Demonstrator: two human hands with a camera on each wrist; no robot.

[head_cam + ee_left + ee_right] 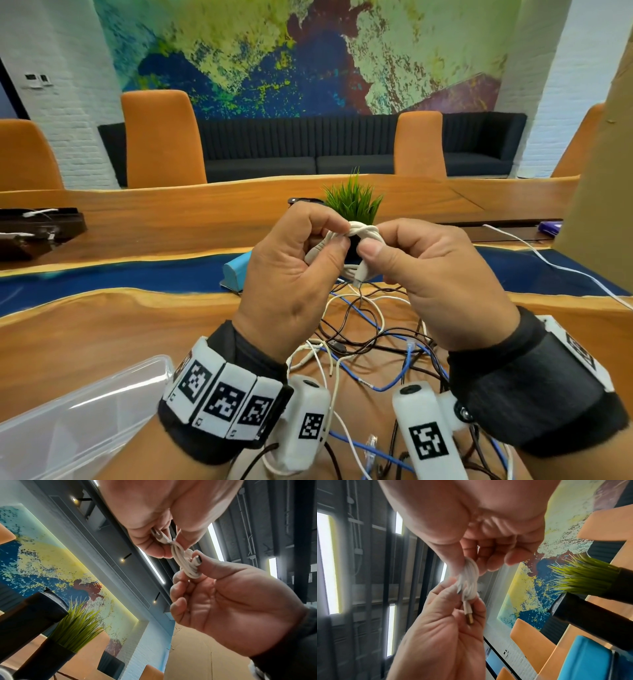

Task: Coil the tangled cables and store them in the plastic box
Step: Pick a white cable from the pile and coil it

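I hold a small coil of white cable (363,230) in the air between both hands, above the table. My left hand (337,236) pinches the loops between thumb and fingers, and one white plug hangs just below. My right hand (376,240) pinches the other side of the bundle. The left wrist view shows the coil (185,563) between my left hand (171,542) and right hand (190,572). From the right wrist, the coil (471,574) sits between my right hand (471,565) and left hand (464,595). Tangled cables (376,329) lie under my wrists. The clear plastic box (85,411) is at lower left.
The tangle of white, blue and dark cables spreads over the wooden table (102,329). A blue case (236,270) and a potted green plant (354,198) stand behind my hands. Another white cable (548,263) runs off right, beside a cardboard sheet (603,171). Orange chairs line the far side.
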